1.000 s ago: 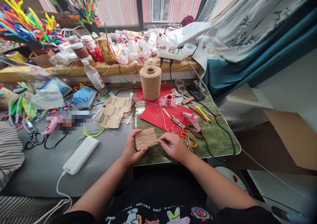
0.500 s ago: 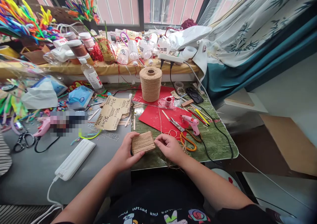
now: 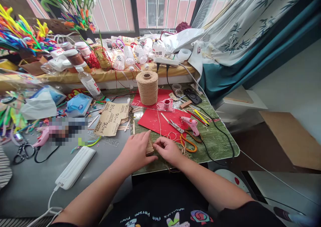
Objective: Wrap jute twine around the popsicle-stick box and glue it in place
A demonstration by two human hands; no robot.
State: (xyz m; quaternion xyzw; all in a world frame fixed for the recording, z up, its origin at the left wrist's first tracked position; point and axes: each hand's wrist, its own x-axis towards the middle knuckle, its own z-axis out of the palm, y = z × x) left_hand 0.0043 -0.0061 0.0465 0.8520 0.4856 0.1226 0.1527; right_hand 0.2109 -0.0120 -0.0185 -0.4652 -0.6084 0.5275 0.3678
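Observation:
My left hand lies over a flat twine-wrapped piece at the table's front edge, fingers across it and thumb along the near side. Most of the piece is hidden under that hand; its right end shows tight rows of jute twine. Right beside this end, my right hand is closed in a pinch on the jute twine, the pinched bit itself hidden by the fingers. Loose twine lies in loops by the right wrist. A big twine spool stands upright behind, with a strand running down from it toward the hands.
Orange-handled scissors and a pink glue gun lie right of my hands, on and beside red sheets. Sandpaper and a white power bank are to the left. A black cord crosses the table's right side.
My left hand has shifted right and over the wrapped piece, covering most of it. The right hand stays pinched close to the piece's right end. The camera view has shifted slightly.

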